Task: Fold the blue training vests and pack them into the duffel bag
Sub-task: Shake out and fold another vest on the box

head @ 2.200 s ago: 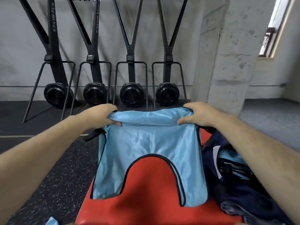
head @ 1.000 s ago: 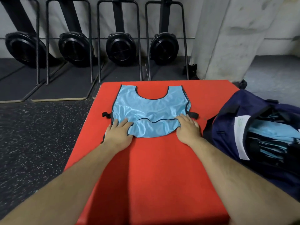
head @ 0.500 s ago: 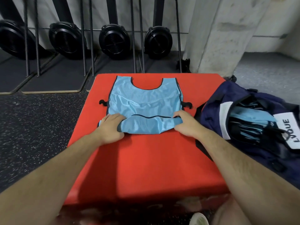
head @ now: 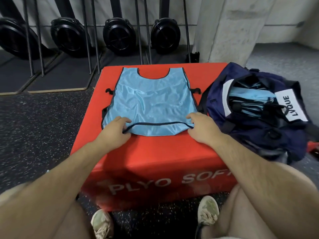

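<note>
We pinch the vest [head: 150,100], flat on the red box [head: 155,152] beside the bag [head: 250,135], at its near hem corners, left hand [head: 114,130] and right hand [head: 202,128] fingers curled on the trim, judging it light, limp, likely slippery.

One blue training vest [head: 151,100] lies toward the far edge of one red plyo box [head: 155,152], with two hands on it, left hand [head: 114,130] and right hand [head: 203,128]. One navy duffel bag [head: 250,131] sits at the box's right edge; the vests inside cannot be counted. Four black flywheels [head: 119,36] line the wall.
</note>
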`<state>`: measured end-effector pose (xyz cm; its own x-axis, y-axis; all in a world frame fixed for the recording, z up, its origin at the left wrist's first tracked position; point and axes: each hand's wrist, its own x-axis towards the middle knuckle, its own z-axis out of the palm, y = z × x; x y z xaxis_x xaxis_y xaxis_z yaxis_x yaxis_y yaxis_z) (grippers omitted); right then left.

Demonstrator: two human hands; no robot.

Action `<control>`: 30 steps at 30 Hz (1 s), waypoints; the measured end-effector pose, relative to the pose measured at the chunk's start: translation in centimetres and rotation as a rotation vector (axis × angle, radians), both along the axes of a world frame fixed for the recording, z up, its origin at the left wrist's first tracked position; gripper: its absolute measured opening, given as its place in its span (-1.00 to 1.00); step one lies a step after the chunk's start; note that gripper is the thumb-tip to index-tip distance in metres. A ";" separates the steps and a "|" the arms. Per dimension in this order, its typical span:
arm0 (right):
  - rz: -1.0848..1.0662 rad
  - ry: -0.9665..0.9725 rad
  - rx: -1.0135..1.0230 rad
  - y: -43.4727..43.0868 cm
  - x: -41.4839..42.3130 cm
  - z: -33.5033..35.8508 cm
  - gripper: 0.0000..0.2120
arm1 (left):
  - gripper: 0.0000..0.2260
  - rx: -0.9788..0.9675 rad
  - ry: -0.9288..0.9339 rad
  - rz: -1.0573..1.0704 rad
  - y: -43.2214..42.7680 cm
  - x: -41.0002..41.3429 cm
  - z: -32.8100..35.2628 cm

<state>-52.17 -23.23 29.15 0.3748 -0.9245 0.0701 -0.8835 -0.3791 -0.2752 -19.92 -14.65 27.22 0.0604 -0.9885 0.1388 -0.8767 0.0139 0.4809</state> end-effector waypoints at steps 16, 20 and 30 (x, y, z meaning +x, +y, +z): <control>0.216 0.088 0.111 4.9 -1.0 0.0 -0.85 | -0.90 0.085 -0.297 -0.299 2.3 -3.2 1.5; 0.175 0.187 0.051 5.3 -1.0 0.1 -0.88 | -0.90 0.179 -0.228 -0.319 2.6 -4.1 1.1; 0.172 0.104 -0.016 7.2 4.2 1.5 -0.84 | -0.95 0.116 -0.041 -0.355 3.2 -5.6 1.0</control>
<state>-47.93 -16.08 30.67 0.5334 -0.8450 0.0370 -0.8284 -0.5308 -0.1788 -25.52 -11.48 28.24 -0.2923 -0.9561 0.0197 -0.8458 0.2681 0.4613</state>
